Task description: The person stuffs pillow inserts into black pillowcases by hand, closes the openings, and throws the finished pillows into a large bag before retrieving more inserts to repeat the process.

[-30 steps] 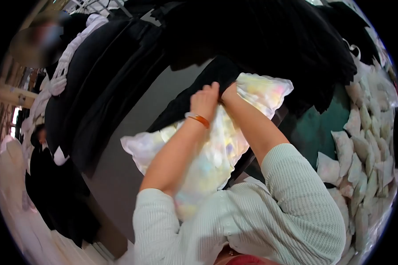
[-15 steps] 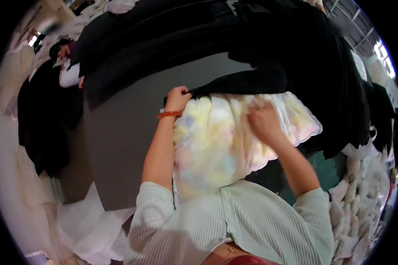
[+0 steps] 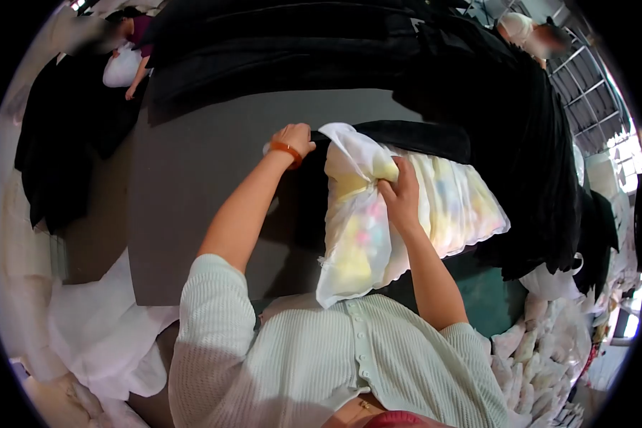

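A white see-through sack (image 3: 446,200) with pastel yellow, pink and blue filling lies across the near edge of the grey table. My right hand (image 3: 401,191) grips it near the middle, bunching the thin white cloth so its left part is folded up. Behind the sack stretches a strip of black cloth (image 3: 421,139). My left hand (image 3: 294,139), with an orange bracelet at the wrist, is closed at the left end of that black cloth; its fingertips are partly hidden.
Long piles of black fabric (image 3: 285,53) cover the far side of the grey table (image 3: 192,185) and hang down at the right. White sacks (image 3: 549,342) are heaped at lower right, and white cloth (image 3: 107,328) lies at lower left. Two other people stand beyond, at upper left and upper right.
My right hand has closed on the sack and gathered it; its left end has folded over and moved right, away from my left hand. My left hand stays at the black cloth.
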Action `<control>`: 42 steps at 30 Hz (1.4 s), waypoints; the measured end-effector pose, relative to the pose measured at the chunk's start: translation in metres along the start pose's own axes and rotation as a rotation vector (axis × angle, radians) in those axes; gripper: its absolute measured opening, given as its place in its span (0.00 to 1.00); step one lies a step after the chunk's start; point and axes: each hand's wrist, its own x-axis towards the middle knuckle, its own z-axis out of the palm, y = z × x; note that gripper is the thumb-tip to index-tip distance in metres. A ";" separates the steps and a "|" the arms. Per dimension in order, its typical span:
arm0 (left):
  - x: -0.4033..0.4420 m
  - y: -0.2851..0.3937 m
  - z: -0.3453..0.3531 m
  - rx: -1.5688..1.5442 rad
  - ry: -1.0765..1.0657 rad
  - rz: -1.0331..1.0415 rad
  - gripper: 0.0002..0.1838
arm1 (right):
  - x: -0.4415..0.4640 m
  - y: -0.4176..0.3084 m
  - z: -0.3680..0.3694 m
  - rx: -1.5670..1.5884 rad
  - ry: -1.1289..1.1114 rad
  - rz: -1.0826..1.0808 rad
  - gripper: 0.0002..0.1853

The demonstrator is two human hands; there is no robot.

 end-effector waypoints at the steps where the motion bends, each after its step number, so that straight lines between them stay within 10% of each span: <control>1: 0.000 -0.008 0.014 -0.243 0.069 0.023 0.11 | -0.002 -0.003 0.000 -0.143 0.036 -0.174 0.26; 6: -0.037 0.004 0.056 -1.097 0.307 0.121 0.10 | -0.001 -0.030 0.005 -0.405 -0.108 -0.286 0.33; 10: -0.082 0.043 0.017 -0.687 0.515 0.338 0.09 | 0.011 -0.037 0.019 -0.893 -0.414 -0.555 0.26; 13: -0.103 0.067 0.008 -0.433 0.608 0.862 0.13 | 0.012 0.043 0.064 -0.860 -0.190 -0.791 0.22; 19: -0.092 -0.006 0.014 -0.307 0.656 0.550 0.13 | 0.043 -0.018 0.075 0.269 -0.654 0.381 0.13; 22: -0.099 -0.023 0.016 -0.281 0.596 0.523 0.12 | 0.038 -0.037 0.076 0.016 -0.972 0.366 0.14; 23: -0.102 -0.023 0.016 -0.230 0.537 0.604 0.11 | 0.042 -0.032 0.087 -0.400 -1.103 -0.099 0.14; 29: -0.112 -0.006 0.017 -0.227 0.561 0.915 0.15 | 0.031 -0.008 0.136 -0.249 -1.018 -0.178 0.19; 42: -0.149 -0.069 0.039 -0.101 0.449 0.650 0.14 | 0.021 -0.015 0.105 -0.346 -0.936 -0.638 0.18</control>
